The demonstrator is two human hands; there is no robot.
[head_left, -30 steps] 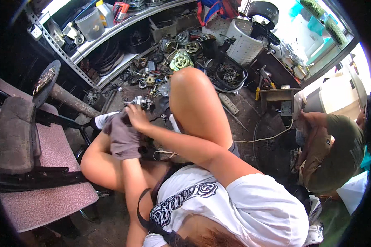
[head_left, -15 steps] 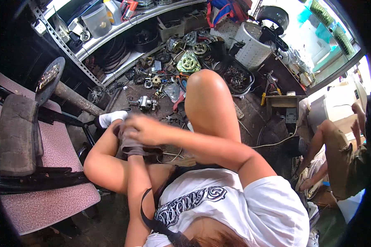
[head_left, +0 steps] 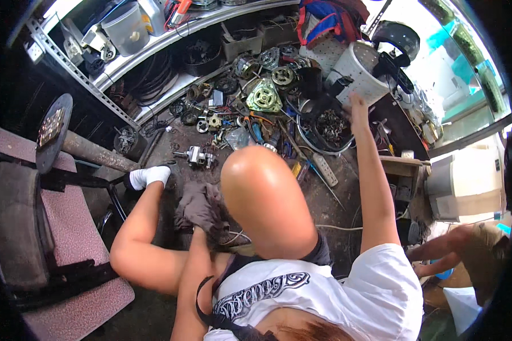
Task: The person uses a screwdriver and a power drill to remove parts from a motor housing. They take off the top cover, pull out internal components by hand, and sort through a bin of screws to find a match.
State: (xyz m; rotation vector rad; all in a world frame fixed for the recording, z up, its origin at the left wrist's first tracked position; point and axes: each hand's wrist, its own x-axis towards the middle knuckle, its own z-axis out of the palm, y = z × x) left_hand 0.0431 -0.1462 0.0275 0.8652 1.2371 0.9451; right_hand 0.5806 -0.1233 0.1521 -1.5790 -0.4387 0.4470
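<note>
A bunched grey-brown cloth (head_left: 198, 207) covers my left hand, which holds it beside my bent knee; only the left wrist (head_left: 198, 236) and forearm show, and the fingers are hidden. Reaching far forward at the right, my right hand (head_left: 357, 111) is slightly blurred, fingers stretched out and no object visible in it. It is beside the rim of a black tub (head_left: 331, 124) of small metal parts, just in front of a white perforated drum (head_left: 355, 65). On the floor past the cloth lies a small metal motor part with a shaft (head_left: 196, 156).
Several motor parts and a greenish metal housing (head_left: 264, 95) crowd the floor ahead. A power strip (head_left: 325, 169) lies right of my knee. A pink chair (head_left: 68, 227) stands left, shelves (head_left: 182, 28) behind. At the right edge, another person's arm (head_left: 446, 244) shows.
My right hand has left the cloth and swung forward and right to the black tub. The cloth stays on my left hand. My raised knee has shifted left and nearer.
</note>
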